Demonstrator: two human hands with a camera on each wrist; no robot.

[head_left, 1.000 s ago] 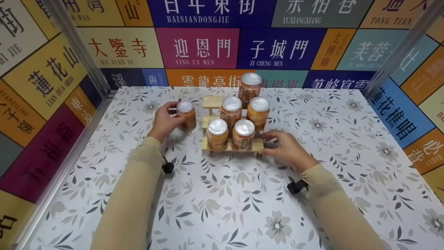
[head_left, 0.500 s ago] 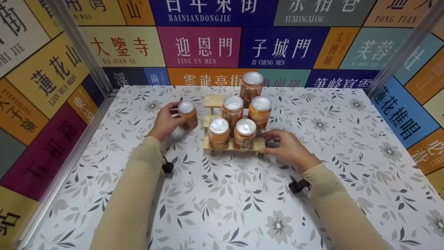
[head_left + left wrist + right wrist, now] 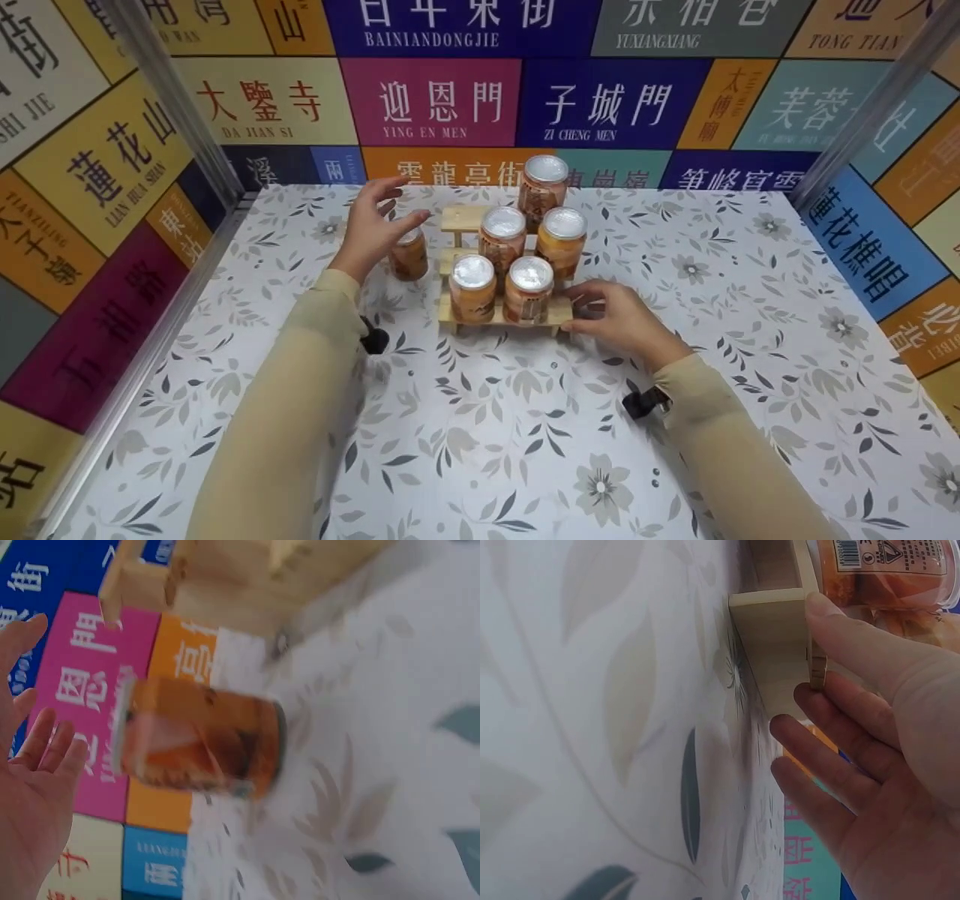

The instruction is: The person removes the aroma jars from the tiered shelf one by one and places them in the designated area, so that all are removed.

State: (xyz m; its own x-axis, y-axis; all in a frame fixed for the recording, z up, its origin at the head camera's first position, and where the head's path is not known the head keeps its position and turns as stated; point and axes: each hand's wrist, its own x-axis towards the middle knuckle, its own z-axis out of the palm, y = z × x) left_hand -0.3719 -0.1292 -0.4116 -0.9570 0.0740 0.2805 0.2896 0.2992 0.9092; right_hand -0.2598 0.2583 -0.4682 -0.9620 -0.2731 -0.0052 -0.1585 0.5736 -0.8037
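A small orange can with a silver lid (image 3: pixel 409 260) stands upright on the table, left of a stepped wooden stand (image 3: pixel 460 218). My left hand (image 3: pixel 369 234) is just above and beside this can, fingers spread and holding nothing. A gap separates the hand from the blurred can (image 3: pixel 206 739) in the left wrist view. At the stand's front right corner, my right hand (image 3: pixel 628 324) pinches the end of the lowest step between thumb and index finger. The right wrist view shows the thumb on the edge of the wooden stand (image 3: pixel 774 641), with the other fingers loosely bent.
Several similar cans are on the stand: a front can (image 3: pixel 472 291) and its neighbour (image 3: pixel 529 292) on the lowest step, two behind them, and a back can (image 3: pixel 543 196) highest. A flower-patterned tablecloth (image 3: pixel 480 450) covers the table. Walls with printed signs (image 3: pixel 442 101) enclose it.
My left hand has let go of the orange can and lifted up and away, its fingers opening. The can stays where it was. My right hand keeps its place at the stand.
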